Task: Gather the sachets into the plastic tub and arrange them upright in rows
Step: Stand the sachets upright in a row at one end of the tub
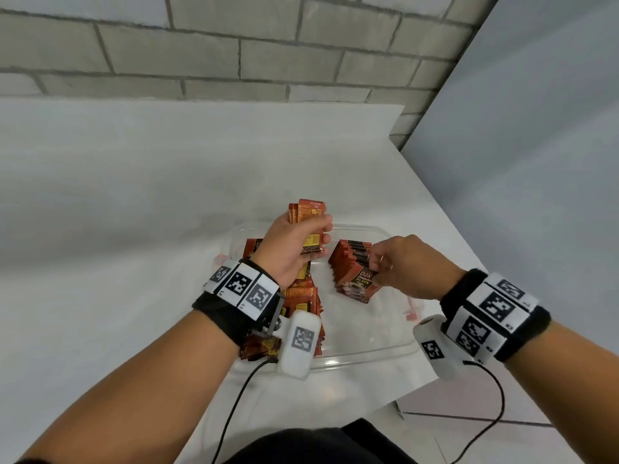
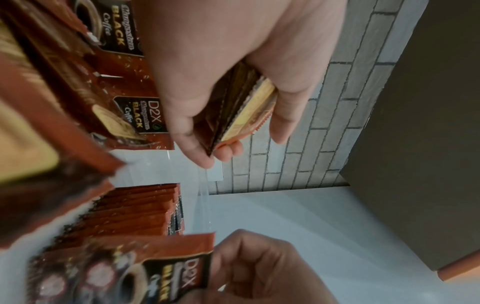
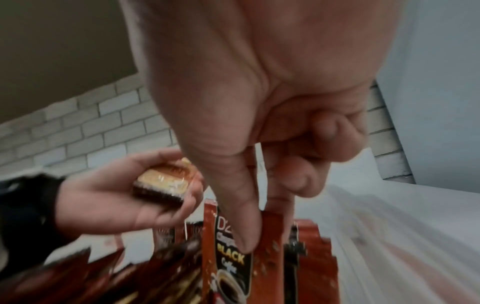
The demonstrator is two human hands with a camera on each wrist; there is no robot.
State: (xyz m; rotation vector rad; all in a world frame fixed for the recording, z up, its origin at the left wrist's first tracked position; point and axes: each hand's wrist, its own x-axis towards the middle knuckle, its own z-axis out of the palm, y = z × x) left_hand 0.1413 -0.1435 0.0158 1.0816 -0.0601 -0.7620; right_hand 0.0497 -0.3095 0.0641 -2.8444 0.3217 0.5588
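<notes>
The sachets sit mostly inside the clear plastic tub (image 1: 385, 349) on the white table (image 1: 134, 229); a short row (image 1: 348, 259) stands on edge near the tub's far right side, leaning a little, while a loose heap (image 1: 301, 306) lies flat and overlapping along its left side; the right hand (image 1: 412, 269) pinches the front sachet (image 1: 356, 286) of that row between thumb and fingertips, its other fingers curled; the left hand (image 1: 294, 242) is curled round a small stack (image 1: 308, 216) held above the tub.

The step in hand looks like feeding sachets one at a time from the stack onto the standing row; most of the heap is not yet sorted; the next move likely calls for seating this sachet upright against its neighbours, then drawing another from the stack.

The sachets are flat, glossy rectangles in red-brown with a black label panel and serrated ends; thin and slick, they would probably slide or topple unless braced; the tub is transparent, shallow, with rounded corners.
</notes>
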